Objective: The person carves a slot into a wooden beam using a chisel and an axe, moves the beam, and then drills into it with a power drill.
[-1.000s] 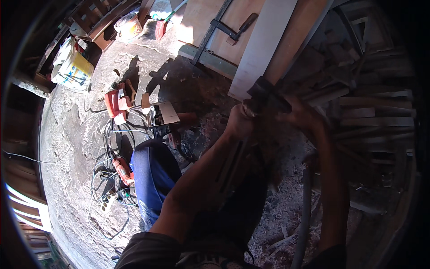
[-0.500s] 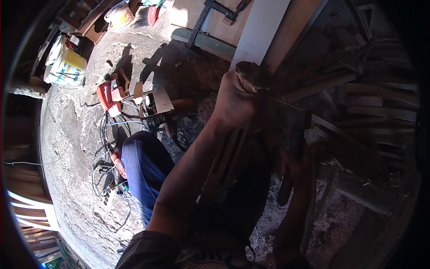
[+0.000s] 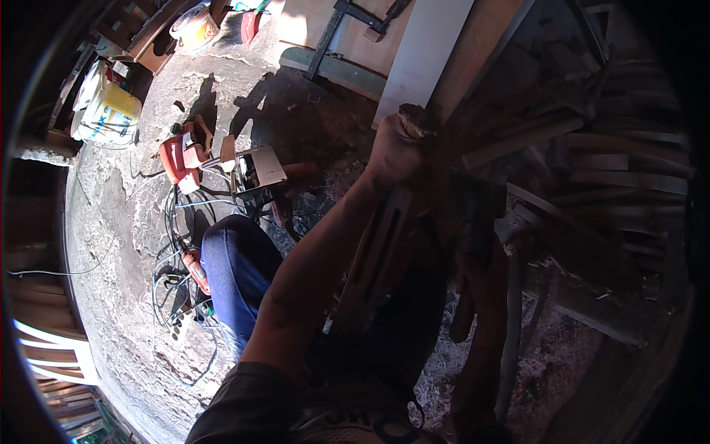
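My left hand (image 3: 394, 148) is closed round an upright piece with a rough, battered brown top (image 3: 416, 120), perhaps a tool handle. Just below it is a slotted piece (image 3: 373, 259), dim between my legs. Lower right, in shadow, my right hand (image 3: 477, 277) is closed on the handle of a dark, block-headed mallet (image 3: 482, 218), held apart from my left hand. Beyond my left hand, long pale and tan boards (image 3: 425, 52) lean with their lower ends near it. What the held piece's lower end touches is too dark to tell.
Red power tools (image 3: 175, 161), a saw with a metal plate (image 3: 266, 166) and tangled cables lie on the rough floor at left. A bucket (image 3: 115, 111), a tub (image 3: 191, 29) and a brush (image 3: 251, 29) stand behind. A clamp (image 3: 333, 33) rests on panels; offcuts (image 3: 614, 177) are piled right.
The mallet has swung down and rightward from beside my left hand, with my right hand on it. My left hand rose with the piece, then dipped slightly. The view shifted a little.
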A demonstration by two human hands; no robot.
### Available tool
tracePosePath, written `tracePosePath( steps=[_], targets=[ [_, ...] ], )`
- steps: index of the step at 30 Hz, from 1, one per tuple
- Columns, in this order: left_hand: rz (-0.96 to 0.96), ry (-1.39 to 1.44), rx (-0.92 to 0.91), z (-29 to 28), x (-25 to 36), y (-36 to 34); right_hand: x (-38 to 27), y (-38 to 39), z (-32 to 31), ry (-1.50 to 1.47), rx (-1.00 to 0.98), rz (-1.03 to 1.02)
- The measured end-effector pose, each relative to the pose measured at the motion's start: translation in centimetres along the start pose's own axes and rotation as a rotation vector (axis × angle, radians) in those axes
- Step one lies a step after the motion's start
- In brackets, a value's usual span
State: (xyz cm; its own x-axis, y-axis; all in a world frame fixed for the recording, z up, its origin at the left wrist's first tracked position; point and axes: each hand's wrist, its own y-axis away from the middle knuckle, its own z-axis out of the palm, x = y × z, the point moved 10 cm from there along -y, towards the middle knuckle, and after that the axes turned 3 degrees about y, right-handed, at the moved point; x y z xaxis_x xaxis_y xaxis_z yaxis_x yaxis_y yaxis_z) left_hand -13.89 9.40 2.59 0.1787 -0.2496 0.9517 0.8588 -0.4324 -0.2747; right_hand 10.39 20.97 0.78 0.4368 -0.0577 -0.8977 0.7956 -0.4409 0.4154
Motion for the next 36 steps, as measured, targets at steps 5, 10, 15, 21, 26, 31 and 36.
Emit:
tracePosePath(
  steps=[5,10,15,21,26,31,36],
  targets=[
    [-0.105,-0.028,-0.033,0.8,-2.3,1.1,-4.1,0.0,1.0,0.124,-0.081,-0.146],
    [-0.062,-0.058,-0.016,0.8,-2.6,0.1,-11.9,-2.7,0.7,0.387,0.032,-0.455],
    [-0.17,-0.019,-0.086,2.3,-3.8,-0.5,-15.1,-8.9,3.0,0.928,-0.063,-0.684],
    [-0.238,-0.113,0.021,0.3,-7.7,-2.0,-18.3,-13.6,2.3,1.003,-0.13,-0.482],
    [-0.207,-0.101,0.048,0.7,-9.1,-2.8,-15.9,-17.1,3.9,1.219,-0.165,-0.613],
    [-0.334,-0.202,0.034,-0.1,-10.6,-2.6,-15.5,-19.4,3.5,1.077,-0.304,-0.396],
    [-0.312,-0.198,0.035,0.0,-8.0,-1.8,-14.0,-18.1,5.1,1.109,-0.28,-0.459]
  ],
)
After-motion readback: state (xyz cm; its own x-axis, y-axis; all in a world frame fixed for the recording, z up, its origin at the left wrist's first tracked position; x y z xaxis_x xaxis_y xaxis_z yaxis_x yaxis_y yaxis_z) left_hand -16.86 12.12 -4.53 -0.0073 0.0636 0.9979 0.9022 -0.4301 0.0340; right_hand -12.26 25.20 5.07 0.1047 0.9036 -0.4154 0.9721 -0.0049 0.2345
